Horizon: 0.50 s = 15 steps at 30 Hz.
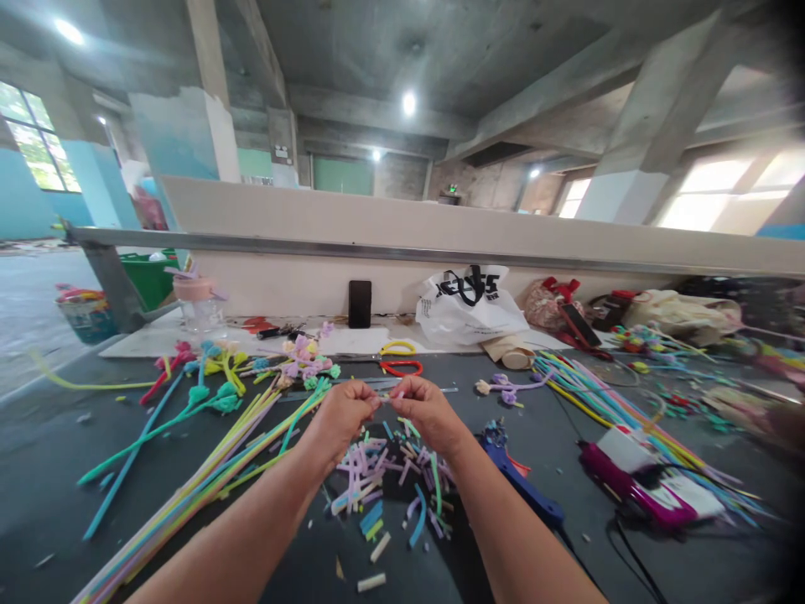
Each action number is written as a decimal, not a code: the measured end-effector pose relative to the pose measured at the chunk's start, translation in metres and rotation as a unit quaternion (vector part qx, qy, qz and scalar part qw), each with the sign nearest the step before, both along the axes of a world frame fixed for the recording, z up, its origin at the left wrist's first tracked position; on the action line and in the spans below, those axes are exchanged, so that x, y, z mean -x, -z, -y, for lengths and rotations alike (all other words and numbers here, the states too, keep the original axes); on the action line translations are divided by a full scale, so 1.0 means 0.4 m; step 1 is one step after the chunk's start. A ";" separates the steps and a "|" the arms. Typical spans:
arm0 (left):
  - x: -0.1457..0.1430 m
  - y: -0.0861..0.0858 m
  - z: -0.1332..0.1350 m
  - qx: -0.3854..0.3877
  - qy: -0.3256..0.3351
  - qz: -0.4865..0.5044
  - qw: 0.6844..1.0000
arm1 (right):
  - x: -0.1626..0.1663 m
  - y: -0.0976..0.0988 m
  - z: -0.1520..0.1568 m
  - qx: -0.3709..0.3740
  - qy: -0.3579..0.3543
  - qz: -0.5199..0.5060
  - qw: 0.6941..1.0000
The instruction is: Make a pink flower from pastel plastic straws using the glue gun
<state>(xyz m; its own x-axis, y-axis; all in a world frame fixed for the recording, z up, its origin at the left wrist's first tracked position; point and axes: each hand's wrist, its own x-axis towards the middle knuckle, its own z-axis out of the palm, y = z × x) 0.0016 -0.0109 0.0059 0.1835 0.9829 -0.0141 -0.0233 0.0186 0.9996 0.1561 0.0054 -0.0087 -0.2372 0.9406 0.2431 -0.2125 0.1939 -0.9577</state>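
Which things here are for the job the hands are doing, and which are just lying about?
Probably for the job:
- tiny piece pinched between left hand and right hand
- short cut pieces
- long colourful stems
- scissors, likely

Probably just lying about:
- black phone
- white bag
- pink-lidded bottle

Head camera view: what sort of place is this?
Probably a craft workshop in a bare concrete hall. A dark grey worktable bears bundled pastel flexible stems, short lilac cut pieces and scissors with red and yellow handles.
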 end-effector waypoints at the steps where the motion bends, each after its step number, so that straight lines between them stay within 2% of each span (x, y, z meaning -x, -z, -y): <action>1: 0.002 -0.002 0.001 0.001 0.007 -0.004 1.000 | -0.004 -0.003 0.000 0.000 -0.003 0.011 1.000; 5: 0.016 -0.032 0.012 0.004 0.064 -0.030 0.997 | -0.015 -0.024 0.003 0.003 -0.026 0.056 0.998; 9: 0.029 -0.064 0.026 0.009 0.136 -0.027 0.990 | -0.014 -0.038 0.011 0.002 -0.085 0.057 0.995; 12: 0.023 -0.066 0.030 -0.014 0.129 -0.033 0.991 | -0.011 -0.033 0.012 -0.001 -0.098 0.048 0.994; 15: 0.010 -0.054 0.031 -0.024 0.092 0.006 0.995 | -0.010 -0.020 0.006 -0.031 -0.066 0.019 0.997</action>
